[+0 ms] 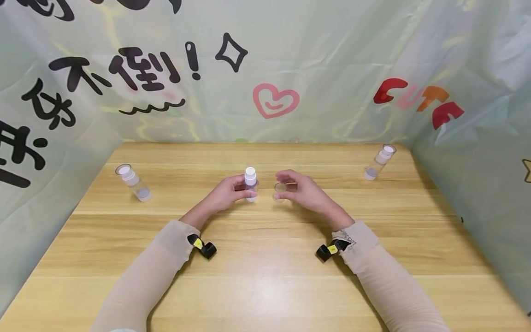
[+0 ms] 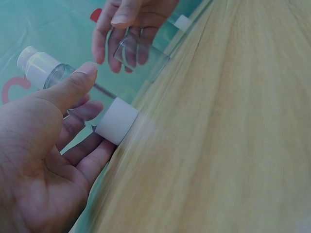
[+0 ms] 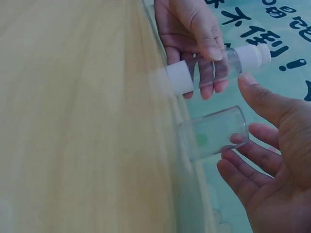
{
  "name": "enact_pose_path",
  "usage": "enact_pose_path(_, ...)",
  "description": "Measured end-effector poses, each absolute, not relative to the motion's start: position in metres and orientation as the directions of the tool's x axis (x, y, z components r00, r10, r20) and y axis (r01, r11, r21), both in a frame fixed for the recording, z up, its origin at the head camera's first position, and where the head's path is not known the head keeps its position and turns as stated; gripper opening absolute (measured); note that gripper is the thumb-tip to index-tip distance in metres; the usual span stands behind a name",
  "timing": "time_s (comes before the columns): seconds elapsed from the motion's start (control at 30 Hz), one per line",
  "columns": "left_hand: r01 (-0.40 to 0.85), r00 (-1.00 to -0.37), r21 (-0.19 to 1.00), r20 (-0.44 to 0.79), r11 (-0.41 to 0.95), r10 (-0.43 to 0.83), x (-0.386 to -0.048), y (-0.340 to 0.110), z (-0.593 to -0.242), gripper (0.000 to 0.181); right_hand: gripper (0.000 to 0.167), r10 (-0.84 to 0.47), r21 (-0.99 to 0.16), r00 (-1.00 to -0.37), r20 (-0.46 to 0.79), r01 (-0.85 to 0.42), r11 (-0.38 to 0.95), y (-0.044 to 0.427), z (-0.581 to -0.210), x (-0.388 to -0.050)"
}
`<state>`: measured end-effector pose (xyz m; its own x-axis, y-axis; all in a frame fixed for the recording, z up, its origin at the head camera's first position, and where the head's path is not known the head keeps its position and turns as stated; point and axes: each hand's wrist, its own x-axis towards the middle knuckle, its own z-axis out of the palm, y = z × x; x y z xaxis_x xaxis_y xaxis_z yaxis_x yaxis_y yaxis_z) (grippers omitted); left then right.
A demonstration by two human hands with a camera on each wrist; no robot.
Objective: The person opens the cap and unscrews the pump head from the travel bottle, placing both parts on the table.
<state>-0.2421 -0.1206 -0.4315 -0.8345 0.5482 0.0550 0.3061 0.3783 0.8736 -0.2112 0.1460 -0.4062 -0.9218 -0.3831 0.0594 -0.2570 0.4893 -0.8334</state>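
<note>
Upright near the middle of the table in the head view is a small clear pump bottle [image 1: 250,177] with a white top and white base. My left hand [image 1: 227,193] holds it, thumb on the near side and fingers behind the clear body [image 3: 214,70]. Just to its right, a clear cylindrical cap [image 3: 214,133] stands on the table. My right hand [image 1: 304,191] is around this cap with loosely bent fingers. In the right wrist view its thumb is apart from the cap, while some fingertips lie at the cap's far side; whether they touch is unclear.
Two similar bottles with clear caps on stand on the wooden table [image 1: 265,244]: one bottle [image 1: 134,183] at the left, another bottle [image 1: 379,162] at the back right. A printed cloth [image 1: 332,60] hangs behind and along the sides.
</note>
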Motion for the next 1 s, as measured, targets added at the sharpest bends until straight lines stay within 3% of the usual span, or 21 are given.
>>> enact_pose_path(0.43,0.306,-0.830,0.878,0.057,0.367,0.555,-0.241,-0.121,-0.430,0.038,0.060,-0.328,-0.824,-0.896,0.298,-0.415,0.386,0.124,-0.386,-0.212)
enact_pose_path(0.8,0.311,-0.833,0.872,0.060,0.377,0.550,-0.242,-0.122,-0.431,0.037,0.069,-0.336,-0.852,-0.897,0.285,-0.398,0.340,0.096,-0.380,-0.216)
enact_pose_path(1.0,0.315,-0.830,0.870,0.058,0.379,0.555,-0.242,-0.123,-0.430,0.035,0.065,-0.326,-0.887,-0.909,0.260,-0.359,0.291,0.083,-0.380,-0.216)
